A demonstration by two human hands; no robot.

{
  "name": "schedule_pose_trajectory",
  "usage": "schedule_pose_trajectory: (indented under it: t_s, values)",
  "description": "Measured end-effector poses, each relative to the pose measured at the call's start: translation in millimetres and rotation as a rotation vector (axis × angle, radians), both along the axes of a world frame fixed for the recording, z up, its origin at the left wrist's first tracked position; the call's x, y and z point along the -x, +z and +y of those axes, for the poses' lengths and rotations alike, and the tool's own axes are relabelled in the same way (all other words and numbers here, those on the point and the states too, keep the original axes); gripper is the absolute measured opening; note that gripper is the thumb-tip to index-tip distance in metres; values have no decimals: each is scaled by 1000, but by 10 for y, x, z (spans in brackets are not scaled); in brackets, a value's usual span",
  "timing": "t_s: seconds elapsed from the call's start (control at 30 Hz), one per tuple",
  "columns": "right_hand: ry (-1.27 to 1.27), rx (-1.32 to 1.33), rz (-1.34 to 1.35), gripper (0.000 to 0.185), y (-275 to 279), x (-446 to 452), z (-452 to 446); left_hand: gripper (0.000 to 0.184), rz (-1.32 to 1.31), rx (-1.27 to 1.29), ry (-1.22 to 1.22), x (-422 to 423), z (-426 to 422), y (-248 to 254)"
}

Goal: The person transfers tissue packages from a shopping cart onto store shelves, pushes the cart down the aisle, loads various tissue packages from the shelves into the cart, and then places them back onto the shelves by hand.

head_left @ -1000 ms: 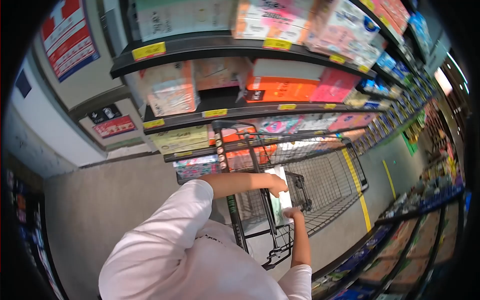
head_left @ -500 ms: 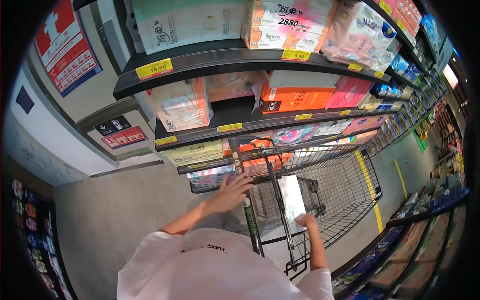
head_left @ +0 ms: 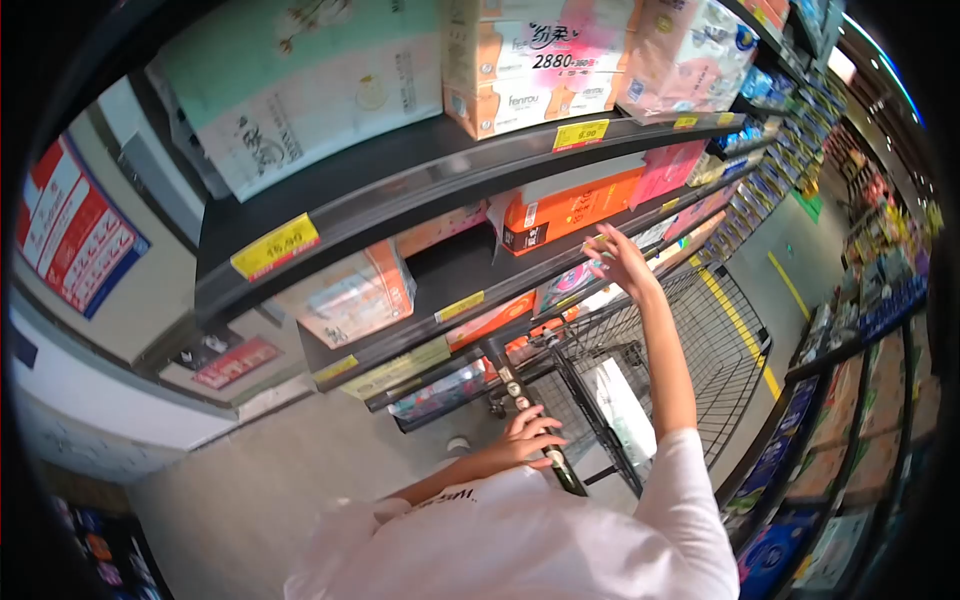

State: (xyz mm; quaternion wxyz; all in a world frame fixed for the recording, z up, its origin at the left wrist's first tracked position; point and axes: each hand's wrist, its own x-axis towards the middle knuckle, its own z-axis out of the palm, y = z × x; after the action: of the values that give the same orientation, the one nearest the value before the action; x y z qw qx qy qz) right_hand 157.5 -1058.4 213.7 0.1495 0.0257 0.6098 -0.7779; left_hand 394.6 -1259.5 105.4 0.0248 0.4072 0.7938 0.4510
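Over the handle bar [head_left: 511,385] of a black wire shopping cart [head_left: 735,365] lies my left hand [head_left: 528,438], its fingers curled across the bar. My right hand [head_left: 618,262] is raised beyond the cart, empty, with fingers apart. It overlaps the shelf edge just below an orange tissue pack [head_left: 580,210] in this view; whether it touches anything I cannot tell. A white pack [head_left: 624,408] lies in the cart's near end, partly behind my right forearm.
Tissue packs fill the shelving ahead, including a large pale green pack [head_left: 320,95] and a white-and-orange pack [head_left: 545,60] on the upper shelf. A clear-wrapped pack [head_left: 355,295] stands lower left. More stocked shelves [head_left: 850,440] line the right side.
My right hand has left the white pack in the cart and risen toward the shelf. My left hand has settled on the handle. The view has shifted closer to the shelves.
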Motion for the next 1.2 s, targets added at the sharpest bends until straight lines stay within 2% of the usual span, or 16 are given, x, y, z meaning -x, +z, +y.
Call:
schedule_pose_trajectory:
  t_s: [0.1,0.17,0.23,0.3,0.37,0.43,0.53,0.57,0.63,0.77,0.83,0.97,1.03,1.1,1.17,1.2]
  values:
    - [62,-175,-22,39,256,400,-583,36,-5,-39,-63,98,-116,101]
    - [317,-522,-34,33,164,797,-800,35,33,-161,-127,188,-153,50]
    - [347,-625,-38,31,111,943,-1035,31,3,-194,-184,264,-254,50]
    - [325,-410,-74,29,-243,1216,-1149,22,-375,-259,-185,307,-380,165]
    - [175,-327,-63,24,-337,1213,-1191,21,-420,-302,-168,349,-546,184]
    - [77,-248,-64,18,-309,1102,-1216,23,-676,-288,28,425,-735,44]
    - [-53,-219,230,14,-105,801,-1283,26,-689,-443,100,659,-947,58]
    - [-66,-214,226,14,-114,762,-1288,26,-693,-432,91,743,-1016,106]
    - [32,229,32,16,-149,695,-1283,34,-745,-633,186,944,-1125,224]
    - [44,140,38,25,47,20,-1064,43,-805,-772,236,1413,-1224,262]
    - [64,78,43,32,126,-261,-939,50,-859,-899,127,1663,-1208,191]
    - [287,-110,112,26,103,-672,-760,66,-1247,-1213,19,2143,-1070,249]
    - [404,-170,101,31,188,-886,-727,68,-1786,-1783,-428,2407,-1171,-83]
    - [541,-126,191,30,201,-1087,-699,70,-1054,-1162,-83,2274,-1039,383]
    - [574,-130,161,29,326,-1352,-667,68,-1186,-959,136,2164,-993,767]
    - [545,-76,185,28,361,-1499,-665,64,-1153,-972,87,2134,-959,874]
